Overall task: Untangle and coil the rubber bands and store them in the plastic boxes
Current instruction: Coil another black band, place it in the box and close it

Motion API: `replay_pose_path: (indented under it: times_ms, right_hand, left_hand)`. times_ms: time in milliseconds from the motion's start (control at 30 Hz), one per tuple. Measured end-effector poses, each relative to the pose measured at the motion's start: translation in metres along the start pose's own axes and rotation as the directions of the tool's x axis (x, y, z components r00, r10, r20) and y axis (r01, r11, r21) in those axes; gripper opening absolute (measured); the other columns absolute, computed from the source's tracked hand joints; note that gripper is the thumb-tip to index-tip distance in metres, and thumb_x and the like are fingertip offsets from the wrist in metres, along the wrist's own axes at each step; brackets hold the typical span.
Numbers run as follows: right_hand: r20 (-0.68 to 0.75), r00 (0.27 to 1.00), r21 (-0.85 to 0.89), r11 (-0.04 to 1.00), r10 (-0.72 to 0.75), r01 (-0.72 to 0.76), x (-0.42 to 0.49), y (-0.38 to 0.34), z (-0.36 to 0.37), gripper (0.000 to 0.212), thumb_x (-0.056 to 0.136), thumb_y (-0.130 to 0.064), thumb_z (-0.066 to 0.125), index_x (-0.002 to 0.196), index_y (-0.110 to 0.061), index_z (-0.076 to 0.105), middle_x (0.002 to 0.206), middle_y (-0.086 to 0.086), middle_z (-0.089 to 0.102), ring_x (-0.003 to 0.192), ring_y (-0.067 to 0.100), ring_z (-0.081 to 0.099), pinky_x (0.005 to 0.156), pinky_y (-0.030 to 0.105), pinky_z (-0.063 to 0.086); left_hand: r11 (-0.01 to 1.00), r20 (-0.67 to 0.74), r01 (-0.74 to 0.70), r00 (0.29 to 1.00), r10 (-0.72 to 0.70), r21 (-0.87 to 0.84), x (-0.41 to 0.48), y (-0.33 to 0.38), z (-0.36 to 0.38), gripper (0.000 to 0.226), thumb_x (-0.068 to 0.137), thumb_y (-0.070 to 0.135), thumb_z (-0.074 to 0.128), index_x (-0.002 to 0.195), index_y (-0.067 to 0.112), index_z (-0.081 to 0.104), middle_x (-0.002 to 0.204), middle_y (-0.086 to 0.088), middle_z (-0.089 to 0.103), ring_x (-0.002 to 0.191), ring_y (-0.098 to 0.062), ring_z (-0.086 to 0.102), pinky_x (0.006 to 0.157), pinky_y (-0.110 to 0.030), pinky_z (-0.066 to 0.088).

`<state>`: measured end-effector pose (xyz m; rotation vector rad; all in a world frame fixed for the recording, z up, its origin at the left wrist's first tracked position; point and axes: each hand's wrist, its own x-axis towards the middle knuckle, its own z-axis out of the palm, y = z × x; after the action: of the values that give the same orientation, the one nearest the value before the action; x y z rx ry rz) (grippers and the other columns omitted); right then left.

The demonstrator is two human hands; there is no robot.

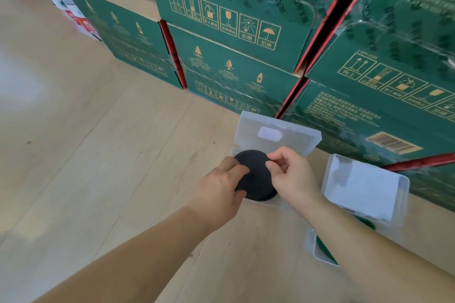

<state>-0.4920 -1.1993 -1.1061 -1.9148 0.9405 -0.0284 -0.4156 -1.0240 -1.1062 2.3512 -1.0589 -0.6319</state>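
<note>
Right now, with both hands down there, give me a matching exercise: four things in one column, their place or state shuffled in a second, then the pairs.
Column one:
1 black coil
2 green coil
3 cartons
4 lid of the middle box

Column two:
A stacked in the background
B hinged up, open
C gripped by left hand and right hand
D partly hidden, in the right-hand box

Pairs: 1-C, 2-D, 3-A, 4-B

Matt black coil (pixel 256 174), frosted plastic box (pixel 275 128), pale wood floor (pixel 98 155)

Stockroom: stacked green shipping cartons (pixel 229 19), wood floor (pixel 86 155).
</note>
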Motion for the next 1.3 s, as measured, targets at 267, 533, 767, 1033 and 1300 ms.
replay_pose_path:
  times_ms: [267, 533, 767, 1033, 1300]
  right_hand:
    - [0.083, 0.995, -0.012, 0.998, -0.063, 0.064, -0.001, 0.002, 0.001, 0.014, 0.094, -0.007, 0.068, 0.094, -0.019, 0.075, 0.080, -0.012, 0.070, 0.069, -0.005, 0.061, 0.070, 0.014, 0.048]
    - [0.159, 0.982, -0.004, 0.995, -0.098, 0.100, -0.007, 0.006, 0.003, 0.020, 0.094, -0.007, 0.067, 0.090, -0.025, 0.074, 0.079, -0.018, 0.073, 0.075, 0.001, 0.067, 0.073, 0.022, 0.055]
    - [0.149, 0.982, -0.015, 0.993, -0.115, 0.118, -0.008, 0.010, 0.003, 0.025, 0.093, -0.004, 0.065, 0.084, -0.027, 0.070, 0.077, -0.020, 0.070, 0.070, 0.000, 0.063, 0.069, 0.020, 0.051]
    - [0.166, 0.979, -0.021, 0.992, -0.118, 0.123, -0.014, 0.008, 0.002, 0.020, 0.094, -0.005, 0.066, 0.094, -0.023, 0.073, 0.084, -0.011, 0.074, 0.079, 0.001, 0.067, 0.072, 0.013, 0.051]
    - [0.228, 0.967, -0.137, 0.980, -0.112, 0.146, -0.014, 0.011, 0.006, 0.027, 0.092, -0.002, 0.063, 0.085, -0.028, 0.067, 0.079, -0.014, 0.068, 0.072, 0.006, 0.061, 0.073, 0.023, 0.049]
  left_hand:
    - [0.965, 0.042, -0.167, 0.986, 0.162, 0.202, -0.005, 0.000, 0.004, 0.072, 0.082, 0.022, 0.073, 0.149, 0.018, 0.045, 0.161, -0.007, 0.035, 0.124, -0.032, 0.047, 0.108, -0.035, 0.044]
    - [0.984, 0.043, -0.098, 0.995, 0.093, 0.146, -0.013, 0.003, 0.002, 0.091, 0.087, 0.037, 0.067, 0.161, 0.021, 0.017, 0.154, 0.002, 0.023, 0.133, -0.020, 0.033, 0.103, -0.028, 0.048]
    - [0.980, 0.108, -0.079, 0.992, 0.061, 0.182, -0.010, 0.002, -0.003, 0.106, 0.078, 0.041, 0.084, 0.159, 0.029, 0.016, 0.149, 0.007, 0.021, 0.130, -0.017, 0.034, 0.102, -0.028, 0.047]
    - [0.983, 0.102, -0.021, 0.995, 0.002, 0.183, -0.003, 0.004, -0.002, 0.098, 0.068, 0.038, 0.090, 0.147, 0.026, 0.034, 0.136, 0.007, 0.036, 0.118, -0.018, 0.045, 0.095, -0.034, 0.051]
    - [0.980, 0.128, -0.007, 0.992, -0.019, 0.197, -0.011, 0.006, 0.000, 0.082, 0.067, 0.037, 0.089, 0.135, 0.025, 0.045, 0.119, 0.009, 0.043, 0.105, -0.016, 0.049, 0.080, -0.041, 0.057]
